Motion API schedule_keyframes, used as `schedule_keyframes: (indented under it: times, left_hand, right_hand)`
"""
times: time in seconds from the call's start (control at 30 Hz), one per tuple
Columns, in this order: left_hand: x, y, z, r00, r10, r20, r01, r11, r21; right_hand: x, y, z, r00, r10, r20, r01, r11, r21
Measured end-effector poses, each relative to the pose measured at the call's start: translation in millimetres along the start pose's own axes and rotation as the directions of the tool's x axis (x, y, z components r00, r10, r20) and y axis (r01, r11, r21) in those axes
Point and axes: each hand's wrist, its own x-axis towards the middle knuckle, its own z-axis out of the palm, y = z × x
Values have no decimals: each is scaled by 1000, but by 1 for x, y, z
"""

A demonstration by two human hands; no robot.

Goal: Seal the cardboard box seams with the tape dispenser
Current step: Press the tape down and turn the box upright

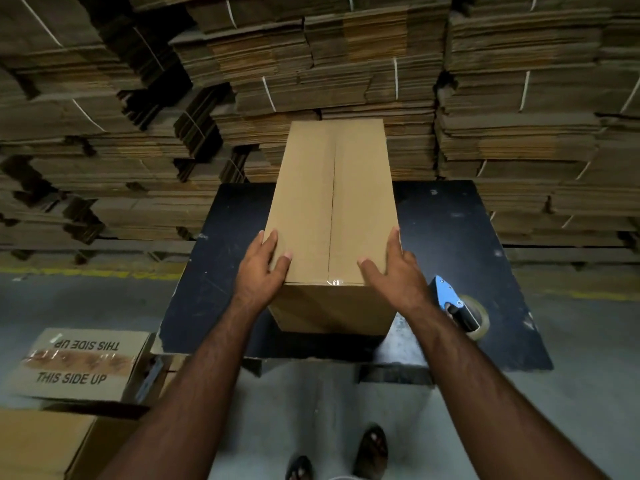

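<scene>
A long brown cardboard box (332, 202) stands on the black table (450, 237), flaps closed, its centre seam running away from me. A glint of clear tape shows at the seam's near end. My left hand (263, 268) lies against the box's near left top edge, thumb on top and fingers down the side. My right hand (394, 268) mirrors it on the near right edge, thumb on top. The blue tape dispenser (457, 306) with its clear tape roll lies on the table just right of my right wrist, held by neither hand.
Tall bundled stacks of flattened cardboard (311, 64) fill the wall behind the table. A box printed "THIS SIDE UP" (76, 362) and another carton (41, 441) sit on the floor at lower left. My sandalled feet (370, 452) stand on grey concrete.
</scene>
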Motion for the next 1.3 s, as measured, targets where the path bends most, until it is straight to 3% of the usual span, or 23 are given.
schedule_keyframes:
  times: [0.13, 0.3, 0.53, 0.6, 0.7, 0.77, 0.83, 0.93, 1.1, 1.3]
  left_hand:
    - [-20, -12, -8, 992, 124, 36, -126, 989, 82]
    - [-45, -28, -2, 961, 260, 93, -271, 954, 128]
    - [-25, -24, -8, 958, 216, 187, -247, 955, 167]
    - [-22, -26, -14, 961, 196, 197, -229, 960, 161]
    - [-26, -29, -15, 958, 227, 177, -252, 959, 130]
    - [-26, -26, -14, 966, 206, 157, -225, 967, 117]
    - [-26, -18, -8, 980, 148, 136, -168, 975, 147]
    - [-26, -13, 4, 987, 139, 84, -152, 972, 177]
    - [-26, -15, 12, 990, 132, 53, -139, 971, 195]
    - [-19, -19, 10, 993, 102, 62, -115, 956, 269]
  right_hand:
    - [-18, -7, 5, 992, -74, -105, 60, 991, -123]
    - [-58, 0, 17, 990, -102, -95, 87, 985, -146]
    - [-43, -5, 23, 993, -73, -97, 50, 974, -220]
    - [-37, -5, 21, 990, -107, -97, 92, 984, -150]
    - [-35, 17, 12, 961, -127, -246, 153, 984, 88]
    - [-36, 48, 6, 944, 5, -330, 40, 991, 129]
    - [-33, 87, 1, 919, 161, -360, -153, 987, 52]
    - [-24, 134, 1, 921, 300, -247, -327, 942, -78]
    - [-12, 166, 22, 930, 339, -140, -362, 910, -204]
    - [18, 169, 30, 883, 451, -129, -460, 887, -41]
